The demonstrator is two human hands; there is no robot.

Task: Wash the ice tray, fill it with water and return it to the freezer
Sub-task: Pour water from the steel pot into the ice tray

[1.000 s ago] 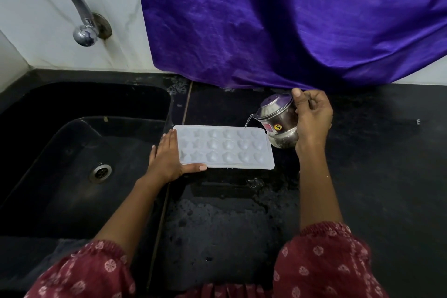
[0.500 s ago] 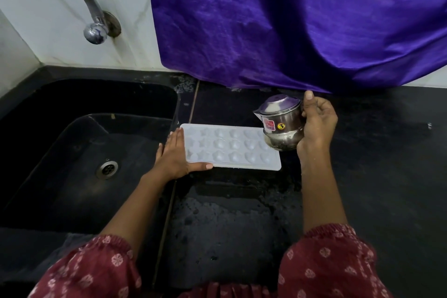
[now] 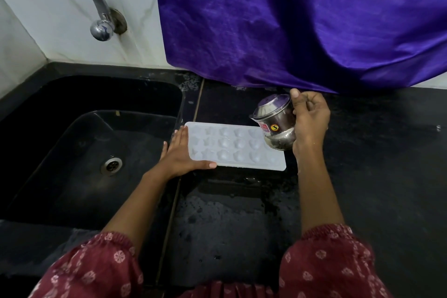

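A white ice tray point(image 3: 232, 146) with star-shaped cells lies flat on the black counter point(image 3: 377, 176), just right of the sink. My left hand point(image 3: 180, 155) rests flat against the tray's left end, thumb along its near edge. My right hand point(image 3: 308, 121) grips a small steel jug point(image 3: 275, 121) with a red sticker, held tilted over the tray's far right corner, spout toward the tray. No water stream is visible from the spout.
A black sink point(image 3: 92, 143) with a round drain point(image 3: 111, 164) lies to the left. A chrome tap point(image 3: 96, 12) curves from the white wall above it. A purple cloth point(image 3: 302, 19) hangs over the back of the counter. The counter in front of the tray is wet.
The thin stream of water seen pouring from the jug a second ago has stopped. The jug has moved slightly over the tray's right end. My left hand stays on the tray.
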